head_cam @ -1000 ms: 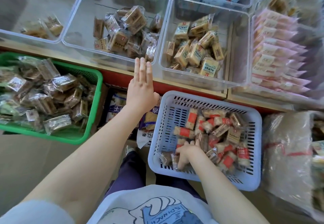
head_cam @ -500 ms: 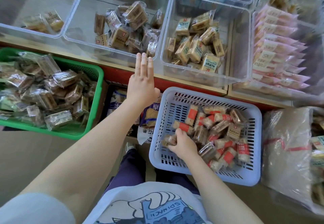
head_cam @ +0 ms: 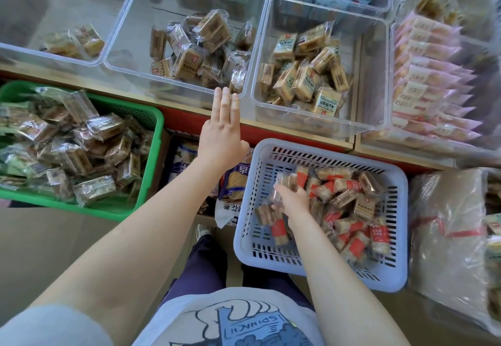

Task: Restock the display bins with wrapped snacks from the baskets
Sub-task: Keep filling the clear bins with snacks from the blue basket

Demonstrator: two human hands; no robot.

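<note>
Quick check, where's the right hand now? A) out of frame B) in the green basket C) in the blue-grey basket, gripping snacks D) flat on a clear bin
C: the right hand is down inside the blue-grey basket, fingers curled round wrapped snacks; the left hand is the flat one, fingertips at a clear bin.

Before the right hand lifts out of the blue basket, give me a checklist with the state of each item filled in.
1. Right hand has snacks in its grip: ok, fingers curled round wrapped packets, though blurred.
2. Nothing dangling from the grip: cannot tell, motion blur hides the packet edges.
3. Blue basket still stocked: ok, many red-labelled snacks remain.
4. Target bin has room: ok, the clear bin with green-labelled packets is partly filled.
5. Left hand out of the way: ok, flat and open against the middle clear bin, beside the path.
</note>
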